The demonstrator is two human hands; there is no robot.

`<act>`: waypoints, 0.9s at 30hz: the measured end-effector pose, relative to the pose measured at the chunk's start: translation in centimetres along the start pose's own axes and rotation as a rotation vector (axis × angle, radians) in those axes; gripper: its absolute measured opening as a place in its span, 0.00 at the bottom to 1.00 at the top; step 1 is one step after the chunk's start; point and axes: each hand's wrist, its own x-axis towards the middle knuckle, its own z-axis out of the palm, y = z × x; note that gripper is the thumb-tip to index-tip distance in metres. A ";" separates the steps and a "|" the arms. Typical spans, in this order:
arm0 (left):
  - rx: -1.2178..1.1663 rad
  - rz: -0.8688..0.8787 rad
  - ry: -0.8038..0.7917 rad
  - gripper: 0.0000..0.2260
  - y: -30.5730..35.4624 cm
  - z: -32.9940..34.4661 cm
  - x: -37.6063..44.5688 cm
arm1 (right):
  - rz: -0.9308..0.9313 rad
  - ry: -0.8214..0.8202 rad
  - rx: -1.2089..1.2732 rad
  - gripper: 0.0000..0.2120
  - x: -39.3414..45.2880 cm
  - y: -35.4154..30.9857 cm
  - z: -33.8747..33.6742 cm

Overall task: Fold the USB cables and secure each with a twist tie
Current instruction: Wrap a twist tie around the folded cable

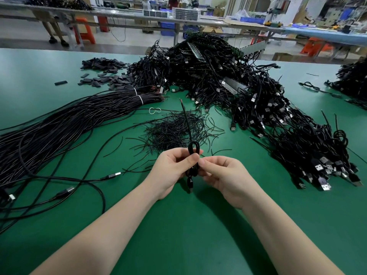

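Note:
A folded black USB cable (193, 148) stands upright between my hands above the green table (178, 225), a loop at its top and its plug hanging below. One loose end with a reddish tip sticks up and away. My left hand (170, 171) pinches the fold at its middle. My right hand (224, 175) pinches the same spot from the right, fingertips against the cable; a twist tie there is too thin to make out. A loose pile of thin black twist ties (174, 130) lies just beyond my hands.
A big heap of folded USB cables (248, 100) fills the centre and right. A thick bundle of unfolded cables (59, 120) runs along the left, with loose cables (69, 187) nearer me. Small black sleeves (105, 74) lie far left. Other workbenches stand behind.

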 end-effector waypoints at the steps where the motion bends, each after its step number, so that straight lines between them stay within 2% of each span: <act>1: 0.015 0.008 0.012 0.07 0.0 0.0 0.1 | -0.078 0.031 -0.093 0.04 0.0 0.0 0.0; 3: 0.039 0.009 0.041 0.07 0.0 0.2 0.1 | -0.231 0.091 -0.320 0.05 -0.1 -0.1 -0.2; 5: 0.061 -0.008 0.052 0.07 0.0 0.2 0.1 | -0.305 0.119 -0.479 0.06 0.0 -0.3 -0.5; 10: 0.122 -0.054 0.037 0.12 0.2 0.2 0.2 | -0.392 0.127 -0.681 0.08 0.1 -0.5 -1.1; 15: 0.117 -0.128 0.005 0.07 0.5 0.2 0.6 | -0.548 0.129 -0.798 0.08 0.3 -0.6 -1.5; 17: 0.110 -0.162 0.018 0.08 0.7 0.2 0.7 | -0.759 0.140 -0.955 0.06 0.3 -0.4 -1.5; 20: 0.107 -0.220 0.009 0.10 1.1 0.0 0.8 | -1.208 0.163 -1.282 0.07 0.6 0.4 -1.6; 22: 0.083 -0.223 -0.001 0.11 1.2 -0.3 0.7 | -1.358 0.199 -1.339 0.09 0.9 1.0 -1.7; 23: 0.065 -0.200 0.005 0.10 1.0 -0.3 0.6 | -1.366 0.224 -1.305 0.09 1.0 1.2 -1.7; 25: 0.006 -0.127 0.046 0.07 0.6 -0.2 0.5 | -1.231 0.294 -1.132 0.06 1.0 1.6 -1.2; 27: -0.054 -0.071 0.114 0.08 0.1 0.1 0.5 | -0.905 0.358 -0.853 0.05 0.9 1.6 -0.7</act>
